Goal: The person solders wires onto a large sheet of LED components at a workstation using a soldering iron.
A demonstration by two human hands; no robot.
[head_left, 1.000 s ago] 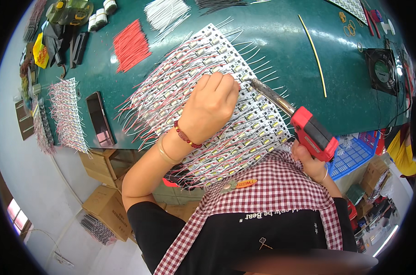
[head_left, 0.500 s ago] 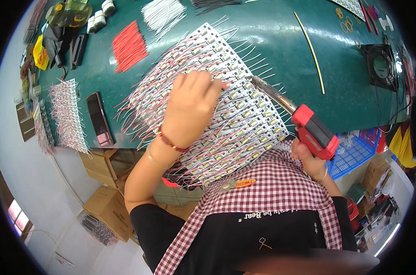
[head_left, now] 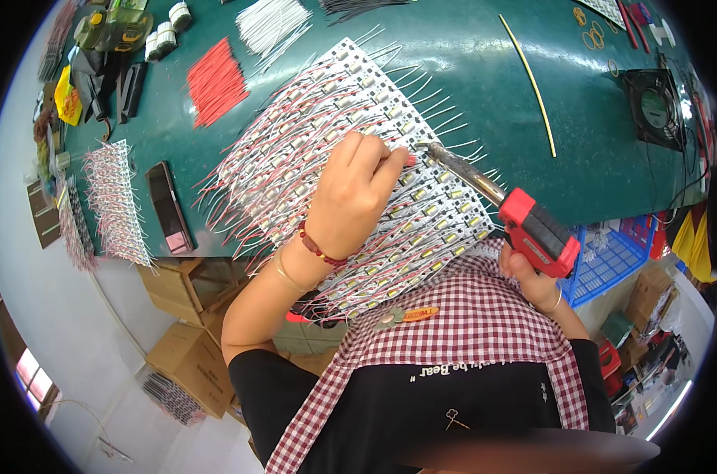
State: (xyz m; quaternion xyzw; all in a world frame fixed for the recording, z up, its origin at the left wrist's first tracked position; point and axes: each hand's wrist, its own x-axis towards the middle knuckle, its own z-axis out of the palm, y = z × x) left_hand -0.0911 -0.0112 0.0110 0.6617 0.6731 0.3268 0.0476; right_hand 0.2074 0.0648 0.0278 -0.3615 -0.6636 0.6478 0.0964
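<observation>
A white panel of small circuit strips (head_left: 319, 118) with red and white wires lies on the green table (head_left: 453, 63). My left hand (head_left: 350, 197) rests on the panel, fingers pinched on a thin wire close to the tip of the soldering tool. My right hand (head_left: 528, 276) grips a red pistol-shaped soldering iron (head_left: 532, 229); its metal barrel (head_left: 461, 170) points up-left, and its tip touches the panel beside my left fingertips.
A dark phone (head_left: 169, 207) lies left of the panel. Bundles of red wires (head_left: 216, 79) and white wires (head_left: 271, 24) sit at the back. A small black fan (head_left: 657, 107) stands far right, with a yellow rod (head_left: 528, 83) nearby. A blue basket (head_left: 611, 261) hangs below the table edge.
My left hand moved left along the panel, then came back right to the iron's tip. The soldering iron stayed nearly still.
</observation>
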